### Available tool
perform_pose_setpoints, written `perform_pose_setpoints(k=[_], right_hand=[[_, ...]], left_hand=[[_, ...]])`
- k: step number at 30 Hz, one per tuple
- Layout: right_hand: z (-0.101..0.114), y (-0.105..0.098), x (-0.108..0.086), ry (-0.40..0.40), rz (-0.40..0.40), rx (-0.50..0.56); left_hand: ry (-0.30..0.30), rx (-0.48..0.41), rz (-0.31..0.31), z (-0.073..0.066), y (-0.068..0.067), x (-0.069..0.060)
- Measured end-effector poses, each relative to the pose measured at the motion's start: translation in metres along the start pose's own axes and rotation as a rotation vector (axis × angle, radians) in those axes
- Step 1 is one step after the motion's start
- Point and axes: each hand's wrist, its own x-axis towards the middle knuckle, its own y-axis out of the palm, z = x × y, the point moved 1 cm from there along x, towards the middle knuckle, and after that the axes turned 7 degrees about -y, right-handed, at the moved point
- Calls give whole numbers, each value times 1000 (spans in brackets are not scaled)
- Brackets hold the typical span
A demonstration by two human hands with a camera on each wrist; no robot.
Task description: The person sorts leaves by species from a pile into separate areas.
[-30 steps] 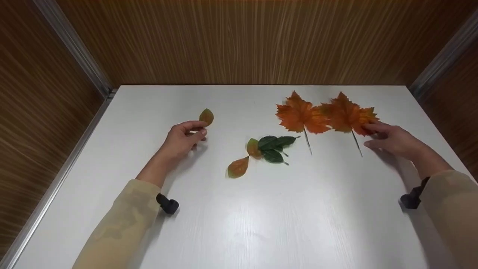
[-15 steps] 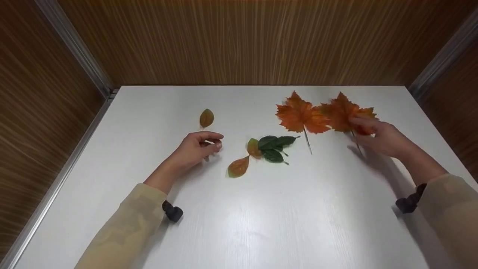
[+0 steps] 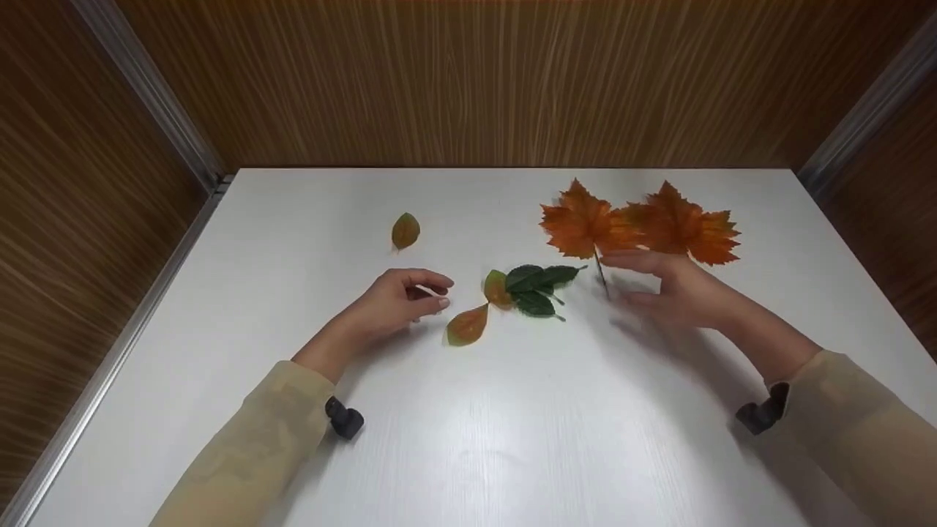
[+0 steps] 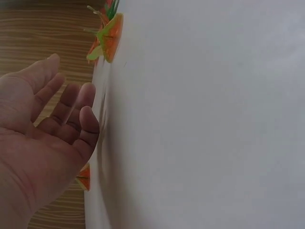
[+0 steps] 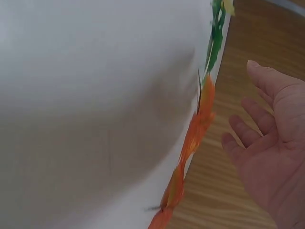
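In the head view my left hand (image 3: 399, 304) hovers just left of an orange-green leaf (image 3: 467, 326), its fingers loosely bent around nothing. A cluster of dark green leaves (image 3: 538, 287) overlaps a second orange-green leaf (image 3: 498, 290) at mid-table. A single brownish leaf (image 3: 405, 231) lies alone behind the left hand. Toward the back right are two orange maple leaves, a left one (image 3: 585, 223) and a right one (image 3: 681, 219), edges overlapping. My right hand (image 3: 677, 289) is over their stems, holding nothing; the right wrist view shows its fingers (image 5: 250, 131) spread and relaxed.
The white table (image 3: 468, 432) carries all the leaves. A wood-grain panel (image 3: 468, 80) rises behind its far edge, with further panels at both sides. A small black wrist camera (image 3: 344, 419) sits on the left sleeve, another (image 3: 763, 413) on the right.
My left hand has let go of the single brownish leaf and moved right and nearer. The right hand has moved left from the right maple leaf toward the green cluster; the leaves stay put.
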Motion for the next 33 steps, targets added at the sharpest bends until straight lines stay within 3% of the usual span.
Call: perform_pose_setpoints(k=[12,19,26,33], right_hand=[[27,40,21,-128,113,-3],[32,54,24,-138,156,14],[30,64,26,-152,197,17],[27,68,26,-144,217,-8]], left_hand=[[79,99,79,2,4,-3],[108,124,142,2,4,-5],[150,178,168,3,4,-6],[155,186,189,5,6,-6]])
